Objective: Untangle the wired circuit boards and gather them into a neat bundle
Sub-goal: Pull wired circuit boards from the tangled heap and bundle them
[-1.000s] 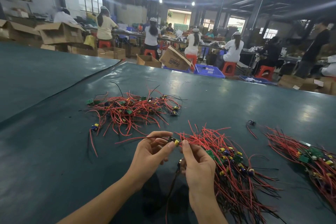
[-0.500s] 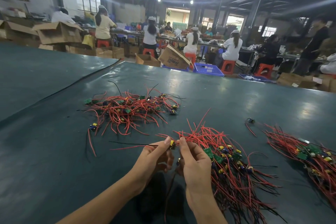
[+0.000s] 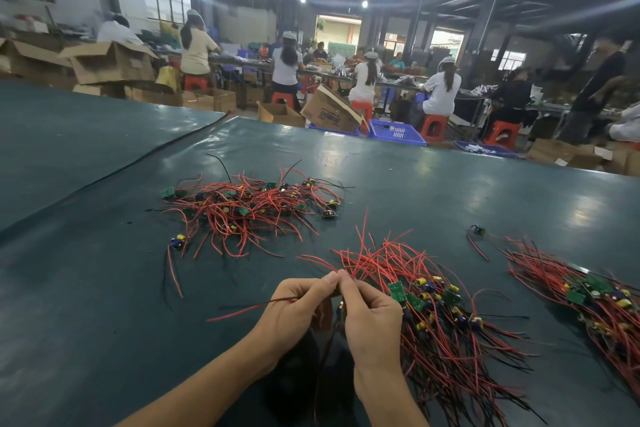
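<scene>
My left hand (image 3: 296, 310) and my right hand (image 3: 372, 317) meet fingertip to fingertip above the green table (image 3: 86, 322). Between them they pinch one wired circuit board; its board is mostly hidden by my fingers, and its red and black wires (image 3: 249, 307) trail out to the left. Just right of my right hand lies an aligned bundle of wired boards (image 3: 440, 308), red wires fanned up and down. A tangled pile of wired boards (image 3: 246, 210) lies farther back on the left.
Another bundle of wired boards (image 3: 588, 295) lies at the right edge, with a single loose board (image 3: 478, 230) beside it. Beyond the table's far edge stand cardboard boxes (image 3: 329, 111), blue crates (image 3: 396, 132) and seated workers.
The yellow-tipped board seen between my fingertips earlier is now covered by them. Both hands have drawn closer together, and the board's wires have swung lower to the left.
</scene>
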Action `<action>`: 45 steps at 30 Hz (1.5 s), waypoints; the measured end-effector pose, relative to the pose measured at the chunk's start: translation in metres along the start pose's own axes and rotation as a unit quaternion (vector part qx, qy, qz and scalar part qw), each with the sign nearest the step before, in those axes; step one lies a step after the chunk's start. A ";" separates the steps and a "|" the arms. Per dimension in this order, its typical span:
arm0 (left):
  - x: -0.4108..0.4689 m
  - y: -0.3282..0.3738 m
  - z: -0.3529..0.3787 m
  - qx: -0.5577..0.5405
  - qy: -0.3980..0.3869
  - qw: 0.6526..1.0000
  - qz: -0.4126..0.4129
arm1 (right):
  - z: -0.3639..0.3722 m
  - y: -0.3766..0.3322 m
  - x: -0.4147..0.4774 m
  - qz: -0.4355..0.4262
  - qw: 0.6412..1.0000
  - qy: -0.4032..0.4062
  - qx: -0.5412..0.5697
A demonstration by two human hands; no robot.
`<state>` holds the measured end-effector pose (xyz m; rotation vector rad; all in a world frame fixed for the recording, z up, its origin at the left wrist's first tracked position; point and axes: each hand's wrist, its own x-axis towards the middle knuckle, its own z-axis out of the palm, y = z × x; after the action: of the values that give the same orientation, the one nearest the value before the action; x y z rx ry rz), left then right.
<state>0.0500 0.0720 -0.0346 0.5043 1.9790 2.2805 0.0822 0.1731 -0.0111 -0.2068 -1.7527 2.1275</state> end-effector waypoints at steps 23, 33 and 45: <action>-0.003 0.006 -0.002 0.044 -0.034 0.998 0.026 | -0.044 -0.008 0.035 0.057 0.970 0.192 0.140; -0.002 0.007 0.001 0.019 0.010 1.000 0.005 | -0.015 -0.003 0.018 0.054 0.998 0.032 0.018; -0.001 0.015 0.003 0.043 -0.001 0.999 0.004 | -0.003 0.000 0.007 0.014 1.000 0.013 -0.008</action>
<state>0.0538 0.0725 -0.0199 0.5212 2.0860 2.2058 0.0768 0.1786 -0.0110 -0.2646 -1.7629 2.1204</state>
